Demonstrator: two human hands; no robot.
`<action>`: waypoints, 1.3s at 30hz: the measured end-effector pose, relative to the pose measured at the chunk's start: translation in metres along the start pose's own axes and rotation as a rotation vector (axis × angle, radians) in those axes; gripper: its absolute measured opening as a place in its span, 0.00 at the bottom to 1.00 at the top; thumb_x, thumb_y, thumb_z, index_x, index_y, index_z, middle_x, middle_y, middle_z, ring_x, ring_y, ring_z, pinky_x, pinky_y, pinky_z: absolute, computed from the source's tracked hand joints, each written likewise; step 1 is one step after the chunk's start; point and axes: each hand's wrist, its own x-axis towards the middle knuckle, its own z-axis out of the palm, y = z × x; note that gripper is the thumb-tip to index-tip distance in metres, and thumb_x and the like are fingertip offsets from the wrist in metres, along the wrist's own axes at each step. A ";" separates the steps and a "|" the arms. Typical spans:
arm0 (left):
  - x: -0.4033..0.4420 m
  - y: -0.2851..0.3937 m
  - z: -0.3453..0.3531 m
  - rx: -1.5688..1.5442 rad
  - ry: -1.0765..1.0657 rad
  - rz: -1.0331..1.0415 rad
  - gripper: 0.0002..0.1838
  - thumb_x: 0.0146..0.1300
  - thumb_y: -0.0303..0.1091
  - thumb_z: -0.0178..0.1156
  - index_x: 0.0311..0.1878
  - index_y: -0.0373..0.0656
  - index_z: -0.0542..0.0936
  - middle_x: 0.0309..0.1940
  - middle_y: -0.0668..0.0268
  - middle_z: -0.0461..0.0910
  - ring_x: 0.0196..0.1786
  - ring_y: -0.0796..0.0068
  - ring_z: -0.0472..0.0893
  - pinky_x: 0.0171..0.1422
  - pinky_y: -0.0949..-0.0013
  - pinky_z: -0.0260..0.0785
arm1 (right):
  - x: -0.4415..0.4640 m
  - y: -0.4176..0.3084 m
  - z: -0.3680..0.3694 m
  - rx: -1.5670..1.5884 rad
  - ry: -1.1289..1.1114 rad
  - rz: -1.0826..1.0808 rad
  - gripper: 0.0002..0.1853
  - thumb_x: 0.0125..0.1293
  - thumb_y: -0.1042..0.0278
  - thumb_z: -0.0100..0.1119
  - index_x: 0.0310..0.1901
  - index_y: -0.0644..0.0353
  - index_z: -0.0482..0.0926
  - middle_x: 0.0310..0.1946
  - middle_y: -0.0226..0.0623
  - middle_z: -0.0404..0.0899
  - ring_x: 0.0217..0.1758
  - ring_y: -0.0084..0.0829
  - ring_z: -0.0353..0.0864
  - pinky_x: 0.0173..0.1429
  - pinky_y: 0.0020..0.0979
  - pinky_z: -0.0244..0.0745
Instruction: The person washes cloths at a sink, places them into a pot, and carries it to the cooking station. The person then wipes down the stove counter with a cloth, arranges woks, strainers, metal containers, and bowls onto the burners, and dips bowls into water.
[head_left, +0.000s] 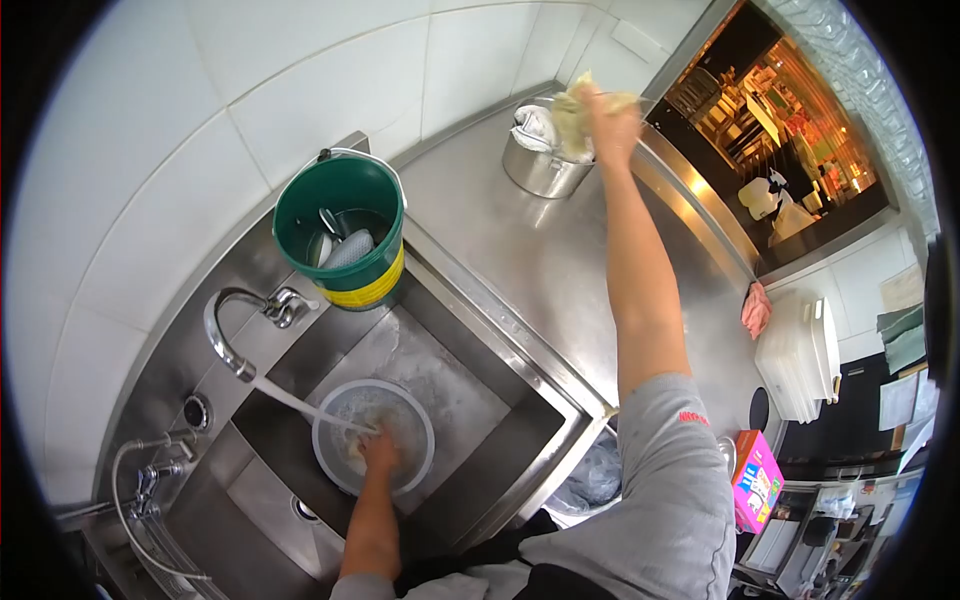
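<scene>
Noting the head view only; clock directions taken from frame centre. Surroundings: tap (220, 343) at 9 o'clock, its stream of water (305, 407) running into the tub; green bucket (365, 293) at 10, small items inside; serving window (775, 135) at 2; pink rag (756, 310) and white plastic containers (800, 360) near 3; pink box (757, 483) at 4. The raised sink edge (490, 330) stands between tub and pot.

Round tub (428, 438) lies at 7 o'clock in the sink basin (460, 395), mouth up, no long axis. Left hand (378, 452) is in it; fingers blurred by water, spread or grip cannot be told. Right hand (615, 125), at 1 o'clock, has its fingers closed on a yellowish cloth (570, 115) over the steel pot (545, 178). Cloth crumpled: one tip toward 12, loose fold toward 7; long axis unclear. Contact with the pot cannot be told.

Count: 1 tub, 1 pot, 1 bucket, 1 yellowish cloth; white cloth (537, 124) in the pot, number of pieces unclear.
</scene>
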 end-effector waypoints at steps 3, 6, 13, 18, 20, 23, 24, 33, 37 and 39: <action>0.012 -0.023 0.023 0.089 -0.219 0.053 0.29 0.54 0.34 0.67 0.63 0.50 0.76 0.57 0.50 0.77 0.62 0.41 0.72 0.64 0.32 0.60 | -0.047 0.056 0.051 -0.513 -0.292 -0.394 0.32 0.62 0.39 0.64 0.46 0.68 0.79 0.41 0.47 0.83 0.45 0.47 0.83 0.50 0.46 0.76; 0.002 -0.031 0.001 -0.059 -0.236 0.015 0.21 0.56 0.36 0.67 0.55 0.46 0.81 0.48 0.50 0.82 0.56 0.44 0.78 0.60 0.40 0.67 | -0.069 -0.002 0.007 -0.546 -0.137 -0.378 0.28 0.63 0.43 0.63 0.45 0.66 0.81 0.41 0.47 0.83 0.47 0.50 0.81 0.53 0.44 0.74; -0.027 -0.032 -0.110 -0.930 0.288 0.065 0.10 0.60 0.28 0.64 0.44 0.35 0.83 0.39 0.57 0.84 0.41 0.66 0.83 0.49 0.66 0.72 | -0.409 -0.120 -0.030 0.583 -1.370 -0.306 0.18 0.49 0.75 0.58 0.45 0.63 0.84 0.44 0.45 0.84 0.49 0.42 0.82 0.52 0.37 0.76; -0.078 -0.010 -0.221 -1.219 0.458 0.053 0.08 0.62 0.24 0.63 0.45 0.37 0.79 0.35 0.68 0.81 0.40 0.81 0.78 0.45 0.74 0.70 | -0.529 -0.124 0.024 0.663 -1.745 0.218 0.08 0.60 0.66 0.65 0.38 0.61 0.84 0.29 0.34 0.83 0.32 0.25 0.79 0.37 0.30 0.73; -0.076 -0.023 -0.228 -1.301 0.517 0.098 0.12 0.61 0.20 0.63 0.47 0.40 0.74 0.42 0.68 0.81 0.43 0.79 0.79 0.47 0.74 0.71 | -0.492 -0.153 0.019 0.848 -1.666 0.515 0.08 0.61 0.64 0.67 0.33 0.59 0.83 0.25 0.31 0.80 0.28 0.20 0.76 0.33 0.28 0.71; -0.082 -0.012 -0.249 -1.503 0.509 0.066 0.21 0.61 0.21 0.63 0.59 0.40 0.76 0.45 0.63 0.83 0.46 0.76 0.81 0.52 0.73 0.73 | -0.467 -0.179 0.022 0.854 -1.603 0.300 0.07 0.61 0.66 0.68 0.31 0.58 0.82 0.24 0.29 0.79 0.26 0.19 0.73 0.32 0.26 0.69; -0.079 -0.020 -0.251 -1.279 0.412 0.053 0.20 0.61 0.22 0.63 0.58 0.40 0.78 0.44 0.63 0.84 0.46 0.76 0.81 0.52 0.73 0.72 | -0.461 -0.184 0.022 0.804 -1.569 0.152 0.06 0.61 0.66 0.68 0.30 0.58 0.82 0.24 0.29 0.80 0.26 0.19 0.73 0.32 0.25 0.68; -0.075 -0.041 -0.261 -1.098 0.726 0.247 0.09 0.63 0.22 0.59 0.42 0.39 0.86 0.41 0.61 0.85 0.45 0.71 0.83 0.51 0.71 0.73 | -0.406 -0.185 0.008 0.730 -1.712 0.387 0.03 0.61 0.73 0.65 0.36 0.60 0.84 0.35 0.34 0.86 0.41 0.22 0.83 0.48 0.26 0.75; -0.074 -0.004 -0.280 -0.977 0.575 0.324 0.08 0.64 0.21 0.58 0.41 0.39 0.85 0.37 0.65 0.84 0.41 0.74 0.81 0.48 0.74 0.71 | -0.460 -0.202 -0.007 1.044 -1.767 0.165 0.14 0.59 0.77 0.62 0.47 0.60 0.85 0.43 0.36 0.85 0.51 0.30 0.81 0.61 0.32 0.72; -0.074 0.001 -0.289 -1.230 0.617 0.314 0.08 0.65 0.22 0.58 0.42 0.38 0.85 0.38 0.69 0.84 0.41 0.80 0.79 0.48 0.75 0.70 | -0.503 -0.173 0.018 0.818 -1.830 0.086 0.19 0.59 0.74 0.63 0.54 0.58 0.81 0.48 0.36 0.83 0.56 0.32 0.79 0.64 0.33 0.69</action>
